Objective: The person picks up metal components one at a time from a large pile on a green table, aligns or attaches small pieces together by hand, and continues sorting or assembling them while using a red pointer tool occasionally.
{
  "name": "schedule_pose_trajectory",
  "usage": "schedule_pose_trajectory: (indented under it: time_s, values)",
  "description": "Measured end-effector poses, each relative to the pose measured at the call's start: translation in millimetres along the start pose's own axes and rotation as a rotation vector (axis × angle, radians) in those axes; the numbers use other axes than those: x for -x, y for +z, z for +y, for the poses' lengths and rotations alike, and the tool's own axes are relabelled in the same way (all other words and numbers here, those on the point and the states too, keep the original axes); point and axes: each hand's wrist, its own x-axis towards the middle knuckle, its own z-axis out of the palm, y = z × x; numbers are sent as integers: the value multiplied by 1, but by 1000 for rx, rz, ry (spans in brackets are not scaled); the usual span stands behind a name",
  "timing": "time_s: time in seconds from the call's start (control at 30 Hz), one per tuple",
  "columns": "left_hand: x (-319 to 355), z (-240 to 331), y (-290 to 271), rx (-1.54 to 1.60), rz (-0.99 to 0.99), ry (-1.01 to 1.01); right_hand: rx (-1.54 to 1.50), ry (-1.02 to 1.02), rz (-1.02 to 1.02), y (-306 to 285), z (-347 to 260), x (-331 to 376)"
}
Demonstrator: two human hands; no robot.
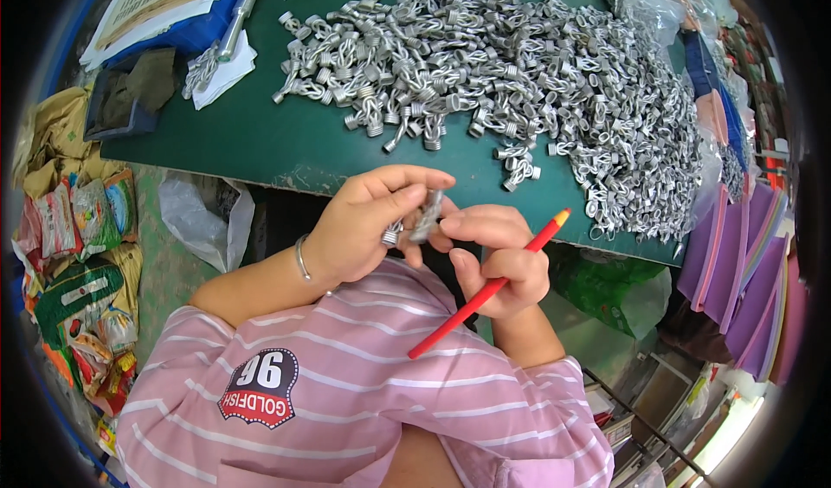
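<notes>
Metal, silver-grey: one small fitting point(426, 218) is pinched between the fingertips of both hands, its long axis running near upright, top end tilted slightly away from the person. Well left of the fingers, a heap of crinkled snack packets point(74, 254) in red, green and yellow lies on the floor, too jumbled to count; a clear plastic bag point(206, 220) hangs nearer the left wrist. Left hand point(368, 224) is closed, thumb and fingers curled round the fitting, one thin bangle point(301, 259) on the wrist. Right hand point(498, 259) is closed too, its fingertips on the fitting while the lower fingers clamp one red pencil point(485, 289), which slants from lower left to upper right, yellow tip uppermost. Beyond the fingers, a green table point(260, 142) carries a large uncountable pile of like fittings point(537, 73).
</notes>
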Motion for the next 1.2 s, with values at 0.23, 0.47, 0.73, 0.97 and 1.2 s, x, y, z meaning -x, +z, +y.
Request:
schedule_pose_trajectory:
  time_s: [0.23,0.47,0.73,0.97,1.2]
  values:
    - [-2,0,-4,-11,-58,0,752,116,-186,-41,43,-20]
    - [-5,-1,2,-387,51,233,268,291,159,-29,34,-19]
    - [-7,0,0,-422,76,284,-718,770,333,-8,12,-10]
    - [-4,2,0,-663,25,502,-709,733,305,-5,19,2]
    - [-6,3,1,-895,-118,746,-816,628,290,-2,24,9]
